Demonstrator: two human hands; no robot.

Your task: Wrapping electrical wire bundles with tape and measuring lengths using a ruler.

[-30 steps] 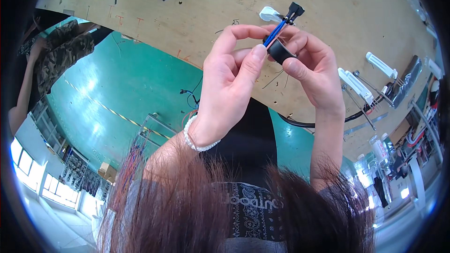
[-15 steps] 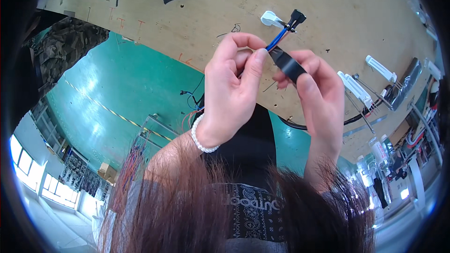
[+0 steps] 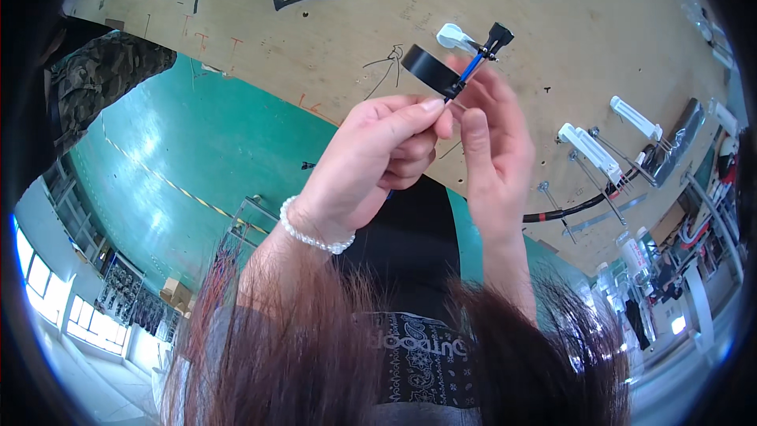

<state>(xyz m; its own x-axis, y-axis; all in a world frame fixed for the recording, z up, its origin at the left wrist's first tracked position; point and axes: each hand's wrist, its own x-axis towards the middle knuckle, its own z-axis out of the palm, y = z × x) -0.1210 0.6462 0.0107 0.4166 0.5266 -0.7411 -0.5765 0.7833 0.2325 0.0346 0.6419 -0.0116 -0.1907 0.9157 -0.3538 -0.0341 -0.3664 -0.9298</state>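
Observation:
A bundle of blue and other wires [image 3: 471,69] runs from a black connector [image 3: 497,38], beside a white-handled clamp [image 3: 455,36] on the board. My left hand [image 3: 371,142], a white beaded bracelet on its wrist, is closed, thumb and index finger pinching the wires just below the taped spot. A roll of black tape [image 3: 428,68] sits against the wires, above my left fingertips and left of the bundle. Close on the right is my right hand [image 3: 501,154], thumb raised and fingers apart, some of them partly hidden behind the wires. It does not appear to grip the roll.
The wooden board [image 3: 568,0] bears drawn marks and more white-handled clamps [image 3: 591,150] at right, near a black cable [image 3: 552,214]. Plastic bottles [image 3: 633,252] stand at the far right. Past the board's left edge lies green floor [image 3: 189,158]; camouflage cloth [image 3: 110,83] is at upper left.
The tape roll has passed from the right side of the wires to their left. My right hand has come off the roll and shifted left; my left hand has turned and moved slightly down.

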